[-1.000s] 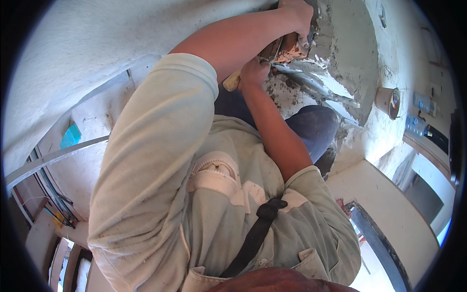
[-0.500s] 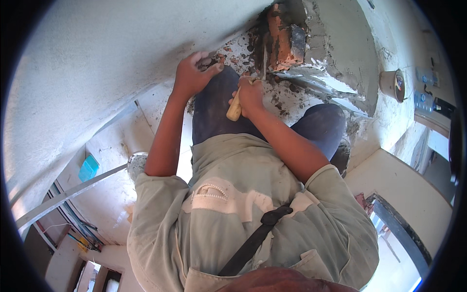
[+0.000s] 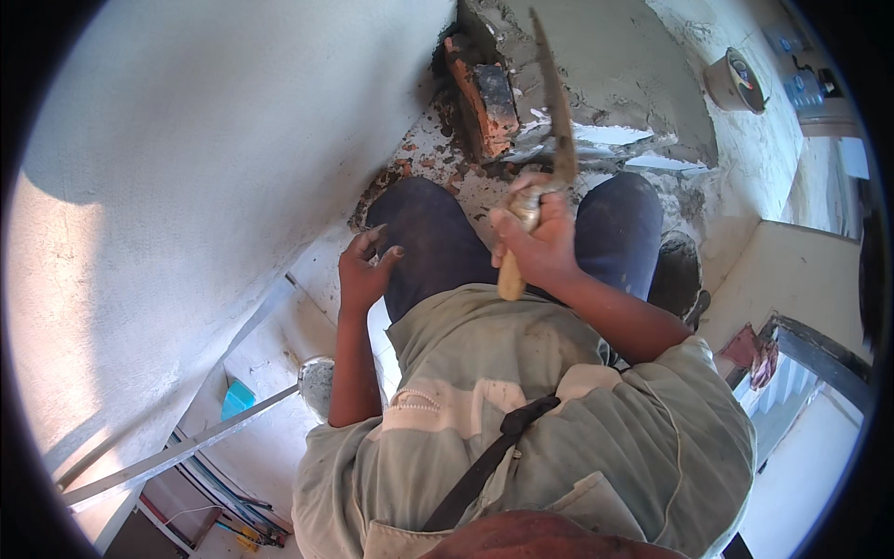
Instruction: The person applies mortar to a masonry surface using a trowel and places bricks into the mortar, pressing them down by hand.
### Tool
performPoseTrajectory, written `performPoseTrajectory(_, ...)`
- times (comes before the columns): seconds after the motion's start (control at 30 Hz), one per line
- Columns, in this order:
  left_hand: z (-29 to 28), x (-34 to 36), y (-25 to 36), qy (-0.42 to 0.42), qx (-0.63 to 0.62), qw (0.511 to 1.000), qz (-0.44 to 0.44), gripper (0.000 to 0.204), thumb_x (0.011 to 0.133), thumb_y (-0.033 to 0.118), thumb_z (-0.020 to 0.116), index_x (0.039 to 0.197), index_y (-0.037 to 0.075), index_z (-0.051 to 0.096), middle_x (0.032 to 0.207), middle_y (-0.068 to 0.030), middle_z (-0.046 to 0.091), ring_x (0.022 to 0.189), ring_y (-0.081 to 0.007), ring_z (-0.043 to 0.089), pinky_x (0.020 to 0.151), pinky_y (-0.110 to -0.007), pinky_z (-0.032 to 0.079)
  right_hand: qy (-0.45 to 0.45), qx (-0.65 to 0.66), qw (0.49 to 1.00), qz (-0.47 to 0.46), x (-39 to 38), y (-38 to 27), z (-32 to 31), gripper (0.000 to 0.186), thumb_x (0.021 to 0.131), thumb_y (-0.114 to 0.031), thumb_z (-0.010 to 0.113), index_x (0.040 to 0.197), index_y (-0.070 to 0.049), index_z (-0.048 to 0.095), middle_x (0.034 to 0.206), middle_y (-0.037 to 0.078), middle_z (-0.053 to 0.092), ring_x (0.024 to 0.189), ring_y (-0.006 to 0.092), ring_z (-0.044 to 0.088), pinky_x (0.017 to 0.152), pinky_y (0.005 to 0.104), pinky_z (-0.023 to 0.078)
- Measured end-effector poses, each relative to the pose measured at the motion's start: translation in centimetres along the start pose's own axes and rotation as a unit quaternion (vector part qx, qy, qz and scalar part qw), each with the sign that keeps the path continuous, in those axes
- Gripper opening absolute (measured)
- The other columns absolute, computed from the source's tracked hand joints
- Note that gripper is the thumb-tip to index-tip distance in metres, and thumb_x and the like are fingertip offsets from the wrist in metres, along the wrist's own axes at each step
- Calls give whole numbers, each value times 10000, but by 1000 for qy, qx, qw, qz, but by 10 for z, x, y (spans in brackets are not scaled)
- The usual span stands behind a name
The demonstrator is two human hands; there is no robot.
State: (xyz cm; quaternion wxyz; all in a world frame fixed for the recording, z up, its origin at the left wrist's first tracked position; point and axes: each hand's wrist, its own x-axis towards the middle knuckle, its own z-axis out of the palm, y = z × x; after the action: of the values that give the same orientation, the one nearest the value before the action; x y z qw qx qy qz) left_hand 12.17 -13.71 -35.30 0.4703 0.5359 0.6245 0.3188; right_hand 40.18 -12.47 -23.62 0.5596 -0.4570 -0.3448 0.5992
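My right hand [image 3: 542, 238] is wrapped round the wooden-handled trowel [image 3: 556, 102], just above my lap. The trowel's blade points up and away, tapering and brownish, seen nearly edge-on. Beside my left thigh, my left hand [image 3: 365, 270] hangs with thumb and fingers apart, holding nothing that I can see. Past my knees, a broken red brick piece [image 3: 477, 110] with a dark block face [image 3: 495, 93] sits at the corner of the grey mortar-covered ledge [image 3: 615, 70]. Crumbled rubble [image 3: 419, 154] lies around its foot.
A plastered wall [image 3: 186, 168] rises close on my left. One bucket [image 3: 736, 82] stands far right, another [image 3: 317, 387] by my left elbow. A long straight bar [image 3: 186, 452] slants at lower left, near a turquoise container [image 3: 237, 399].
My right hand has drawn back toward my body and lifted the trowel, its blade now swung up. My left hand has come back from the rubble to beside my thigh. The view has shifted.
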Motion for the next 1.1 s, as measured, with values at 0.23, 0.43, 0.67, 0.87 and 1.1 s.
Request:
performPoseTrajectory(0.23, 53, 51, 97, -97, 94, 976, 170, 545, 836, 284, 795, 1274, 14, 615, 1172, -121, 672, 1107, -212, 629, 983, -359, 473, 325, -424, 839, 97, -71, -136, -183, 260, 850, -160, 699, 994, 34, 602, 766, 153, 654, 584, 210, 641, 548, 363, 520)
performPoseTrajectory(0.43, 65, 147, 185, -81, 124, 959, 241, 459, 908, 233, 722, 1302, 29, 604, 1265, -129, 653, 1179, -216, 609, 1026, -384, 459, 219, -722, 554, 352, -169, -101, -314, 323, 783, -118, 611, 1056, 53, 629, 1023, 333, 644, 995, 489, 624, 841, 542, 501)
performPoseTrajectory(0.67, 107, 299, 282, -32, 392, 849, 353, 551, 834, 353, 764, 1252, 17, 635, 1231, -181, 660, 1129, -313, 640, 975, -378, 486, 228, -656, 645, 318, -220, 20, -368, 229, 766, -51, 565, 965, 59, 597, 952, 310, 652, 963, 484, 634, 843, 543, 509)
performPoseTrajectory(0.87, 139, 451, 338, 48, 416, 846, 330, 580, 796, 435, 765, 1193, 25, 663, 1143, -182, 693, 1069, -307, 663, 937, -377, 502, 317, -620, 627, 348, -204, 30, -321, 313, 795, -93, 553, 1098, -13, 573, 948, 281, 634, 971, 474, 628, 848, 539, 503)
performPoseTrajectory(1.1, 145, 592, 387, 38, 622, 774, 117, 589, 854, 478, 618, 1297, 90, 608, 1312, -155, 612, 1197, -325, 589, 989, -390, 472, 300, -638, 580, 407, -169, 18, -318, 316, 793, -109, 564, 1075, 12, 644, 935, 269, 670, 923, 441, 655, 840, 534, 510)
